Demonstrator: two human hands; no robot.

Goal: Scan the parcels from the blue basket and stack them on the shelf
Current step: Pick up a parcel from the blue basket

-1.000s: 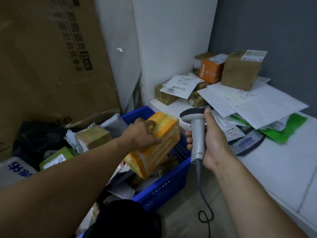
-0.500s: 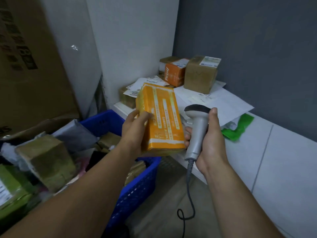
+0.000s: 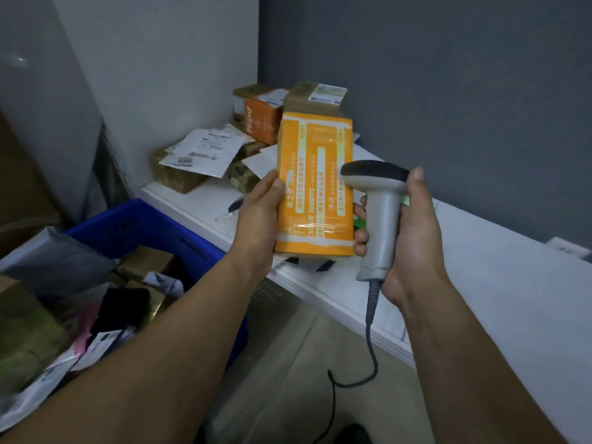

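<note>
brown boxes (image 3: 301,104) behind orange parcel (image 3: 315,187), scanner (image 3: 381,219) beside

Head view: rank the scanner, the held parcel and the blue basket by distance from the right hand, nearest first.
1. Scanner, gripped in the right hand.
2. Parcel, just to its left, held by the left hand.
3. Basket, far left, low down.

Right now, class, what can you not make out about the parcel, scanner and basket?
Head view:
Parcel: back face turned away; any barcode there hidden.
Scanner: window faces away; cable leaves bottom edge.
Basket: near side behind left arm and piled parcels.
Shelf labels: too small, blurred.
</note>
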